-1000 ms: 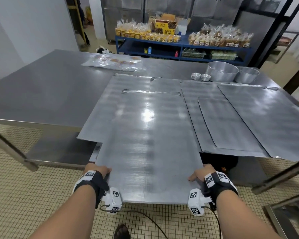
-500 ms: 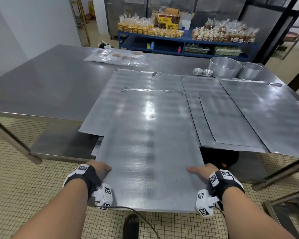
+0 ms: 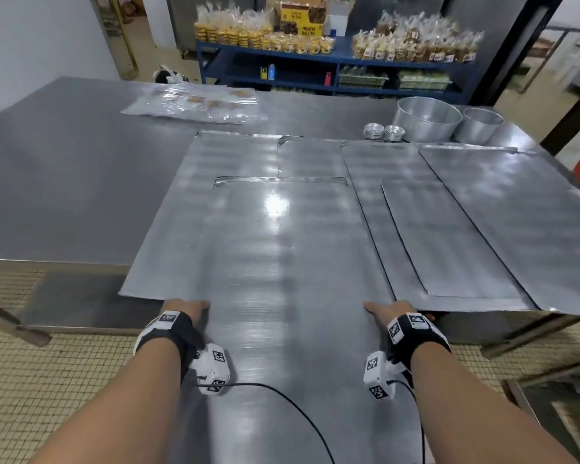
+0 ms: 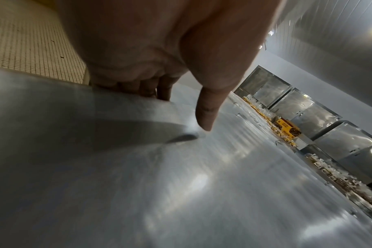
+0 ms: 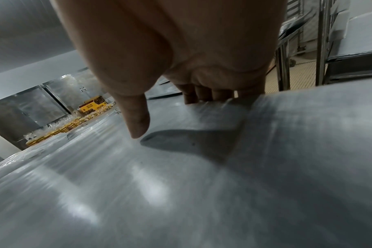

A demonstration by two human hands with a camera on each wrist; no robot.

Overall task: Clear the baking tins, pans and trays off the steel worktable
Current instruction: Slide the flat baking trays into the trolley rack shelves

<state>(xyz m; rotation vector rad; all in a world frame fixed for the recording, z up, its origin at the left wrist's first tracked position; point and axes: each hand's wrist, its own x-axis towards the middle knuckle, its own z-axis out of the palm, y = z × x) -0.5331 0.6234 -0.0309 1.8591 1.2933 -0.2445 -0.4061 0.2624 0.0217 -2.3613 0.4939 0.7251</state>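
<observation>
Under tray (image 3: 282, 262): fingers (image 4: 146, 89) hidden.

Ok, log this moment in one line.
top tray | left hand and right hand grip its side edges | near end overhangs worktable

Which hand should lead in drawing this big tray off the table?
Neither alone. The left hand and right hand grip opposite side edges of the tray, thumbs on top, so both pull evenly.

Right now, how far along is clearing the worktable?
Nothing looks cleared yet. In hand: both hands, left hand and right hand, grip the top flat tray, drawn past the table edge. Left: overlapping trays, two round tins and small moulds.
</observation>
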